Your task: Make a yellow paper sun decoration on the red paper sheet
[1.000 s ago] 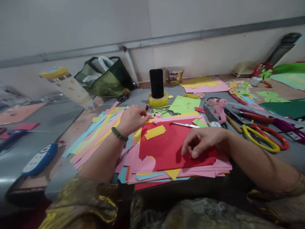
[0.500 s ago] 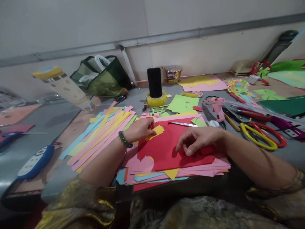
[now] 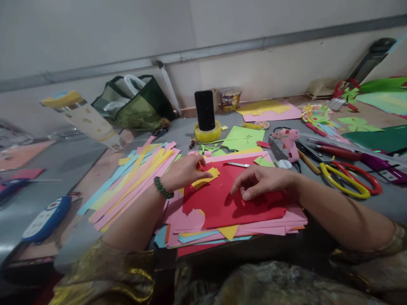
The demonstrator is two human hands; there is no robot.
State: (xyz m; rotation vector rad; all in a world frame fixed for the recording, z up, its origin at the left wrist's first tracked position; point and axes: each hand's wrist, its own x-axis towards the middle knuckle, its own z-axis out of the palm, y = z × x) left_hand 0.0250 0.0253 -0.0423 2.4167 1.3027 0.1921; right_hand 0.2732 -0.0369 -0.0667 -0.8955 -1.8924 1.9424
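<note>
My left hand [image 3: 187,170], with a green bead bracelet [image 3: 163,188] at the wrist, is over the upper left of a red paper sheet [image 3: 219,203]. Its thumb touches a small yellow paper piece [image 3: 203,178], while the forefinger curves apart from the thumb. To the right, my right hand [image 3: 265,182] hovers over the same sheet, fingers loosely bent, the thumb apart from them, nothing visible between. Just beyond it lies a slim silver tool [image 3: 237,164], its right end hidden by the hand. Pink paper sheets [image 3: 270,228] and other colours are stacked under the red one.
Paper strips [image 3: 136,182] fan out at the left. A pink glue gun [image 3: 289,143] and yellow-and-red-handled scissors [image 3: 345,181] lie right. Behind, a phone [image 3: 205,111] stands in a yellow tape roll [image 3: 207,133]. A tumbler [image 3: 85,120] and a blue-white device [image 3: 47,220] are left.
My left thumb and forefinger have spread apart, showing more of the yellow piece. My right hand has shifted slightly up and left, covering more of the silver tool.
</note>
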